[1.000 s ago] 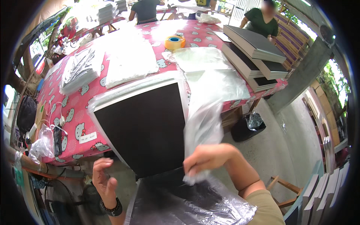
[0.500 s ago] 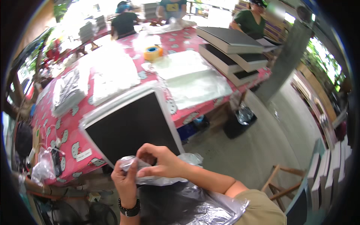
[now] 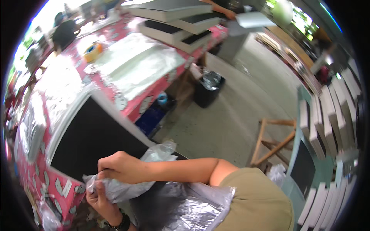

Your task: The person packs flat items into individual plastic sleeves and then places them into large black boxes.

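Note:
Both hands are closed on a crumpled clear plastic bag low in the picture. My left hand, with a dark bracelet at its wrist, pinches the bag's edge from below. Just above it, my right hand grips the same edge with bent fingers. A large flat black panel with a pale border leans over the table's near edge, behind my hands. Under my right forearm lies a dark, shiny piece covered in clear plastic; its full shape is hidden.
The pink patterned table holds flat plastic sheets, a tape roll and stacked thick black-topped slabs. A black lined bin stands on the floor. At right are a wooden folding stand and a rack of pale-edged slabs.
My view has swung to the right, so the table sits further left and more of the rack shows. Both hands still hold the plastic bag, its bunched edge now more spread.

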`<state>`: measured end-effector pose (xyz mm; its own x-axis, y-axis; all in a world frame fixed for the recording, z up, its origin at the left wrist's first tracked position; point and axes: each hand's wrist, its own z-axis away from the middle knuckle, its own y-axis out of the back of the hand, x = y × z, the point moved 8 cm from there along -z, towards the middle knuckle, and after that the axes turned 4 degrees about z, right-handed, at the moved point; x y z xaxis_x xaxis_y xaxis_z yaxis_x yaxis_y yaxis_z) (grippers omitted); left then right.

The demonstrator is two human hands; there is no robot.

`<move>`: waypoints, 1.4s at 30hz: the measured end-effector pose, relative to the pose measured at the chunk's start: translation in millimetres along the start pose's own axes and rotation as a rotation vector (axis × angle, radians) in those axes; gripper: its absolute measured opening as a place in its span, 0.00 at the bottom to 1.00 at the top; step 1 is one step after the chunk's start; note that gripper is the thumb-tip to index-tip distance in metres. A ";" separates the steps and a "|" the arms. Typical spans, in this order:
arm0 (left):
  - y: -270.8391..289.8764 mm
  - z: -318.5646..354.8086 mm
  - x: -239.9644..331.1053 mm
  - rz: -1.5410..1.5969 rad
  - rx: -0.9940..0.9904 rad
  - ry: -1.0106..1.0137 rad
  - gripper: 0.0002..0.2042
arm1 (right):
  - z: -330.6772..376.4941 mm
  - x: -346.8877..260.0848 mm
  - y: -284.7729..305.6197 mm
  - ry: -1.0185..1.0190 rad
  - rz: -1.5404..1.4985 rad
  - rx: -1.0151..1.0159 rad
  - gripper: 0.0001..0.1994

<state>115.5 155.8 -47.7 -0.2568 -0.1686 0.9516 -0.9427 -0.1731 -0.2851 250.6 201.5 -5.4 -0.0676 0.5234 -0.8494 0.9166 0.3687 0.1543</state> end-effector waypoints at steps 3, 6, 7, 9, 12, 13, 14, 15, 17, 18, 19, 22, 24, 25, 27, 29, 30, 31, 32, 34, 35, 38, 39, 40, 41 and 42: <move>5.0 6.1 -1.7 0.088 0.158 -0.056 0.08 | -2.0 -0.3 -1.6 -0.022 0.033 -0.022 0.09; -16.1 7.8 2.5 0.162 0.146 0.011 0.08 | -2.9 0.5 -3.9 -0.051 0.037 -0.038 0.09; -14.3 6.8 3.6 0.137 0.112 0.017 0.08 | -4.0 0.7 -4.6 -0.076 0.032 -0.062 0.09; -13.9 5.7 -1.0 0.078 0.021 0.050 0.08 | -2.3 3.3 -5.5 -0.089 -0.018 -0.073 0.08; -3.9 5.4 2.6 0.068 -0.011 -0.021 0.08 | -1.6 7.7 -8.6 -0.198 -0.074 -0.138 0.09; -1.6 5.8 0.7 0.139 0.012 -0.009 0.08 | -2.6 3.6 -7.8 -0.143 -0.041 -0.105 0.09; -1.5 6.4 -2.0 0.214 0.037 0.001 0.09 | -3.1 1.3 -9.5 -0.107 -0.009 -0.111 0.09; -2.6 7.3 -3.7 0.289 0.061 0.010 0.09 | -3.4 -0.9 -11.0 -0.071 0.022 -0.116 0.08; -13.4 5.9 1.6 0.282 0.109 0.016 0.10 | -3.8 -5.1 -11.7 -0.016 0.073 -0.100 0.08; -17.3 5.7 4.7 0.280 0.132 0.018 0.10 | -3.9 -6.9 -10.9 0.003 0.092 -0.079 0.07; -20.9 6.7 1.8 0.285 0.113 0.085 0.10 | -3.9 -8.6 -10.0 0.021 0.112 -0.058 0.07; -3.8 5.6 -8.3 0.150 0.039 0.008 0.09 | -4.2 -5.5 -11.7 -0.006 0.168 -0.095 0.07; -4.8 4.5 -3.1 0.278 0.053 0.008 0.08 | -3.5 -2.8 -12.7 0.005 0.217 -0.104 0.07; -7.0 6.9 -3.2 0.384 0.046 0.042 0.08 | -2.9 -1.2 -13.7 0.011 0.244 -0.108 0.07; -9.7 10.4 -4.7 0.524 0.035 0.064 0.10 | -3.2 -0.2 -16.0 0.031 0.224 -0.099 0.07; -17.9 12.6 1.4 0.626 -0.007 0.112 0.11 | -4.3 2.0 -15.6 0.062 0.203 -0.077 0.07; -20.9 13.3 3.3 0.677 -0.028 0.136 0.12 | -4.7 8.0 -13.1 -0.031 0.156 -0.065 0.07; -20.6 10.8 3.1 0.672 -0.062 0.110 0.12 | -3.8 12.7 -9.8 -0.124 0.109 -0.054 0.07; -19.0 8.2 1.1 0.622 -0.064 0.118 0.11 | -2.9 17.2 -6.6 -0.215 0.064 -0.044 0.07; -16.1 4.3 -0.3 0.521 -0.066 0.131 0.10 | -1.6 23.0 -8.8 -0.327 -0.206 -0.083 0.07; -16.9 4.3 -3.1 0.443 -0.008 0.203 0.08 | -0.8 23.5 -9.5 -0.338 -0.264 -0.102 0.07; -17.0 6.8 -20.2 0.498 -0.066 0.253 0.09 | 0.9 21.7 -9.3 -0.275 -0.201 -0.137 0.07; -15.1 8.2 -21.0 0.577 -0.027 0.268 0.14 | -0.1 20.0 -7.7 -0.237 -0.127 -0.125 0.08; -13.5 8.5 -17.3 0.636 0.008 0.272 0.15 | -1.7 18.3 -6.7 -0.198 -0.053 -0.113 0.08; -17.7 9.4 -6.6 0.695 0.036 0.289 0.16 | 0.1 23.1 -4.4 -0.227 -0.093 -0.084 0.09; -19.9 10.6 -2.0 0.754 0.064 0.306 0.17 | 0.9 29.0 -2.0 -0.257 -0.131 -0.053 0.09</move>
<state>137.0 149.3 -45.2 -0.8731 0.0091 0.4875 -0.4813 -0.1754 -0.8588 247.1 215.3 -30.8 -0.0761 0.2592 -0.9628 0.8842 0.4638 0.0550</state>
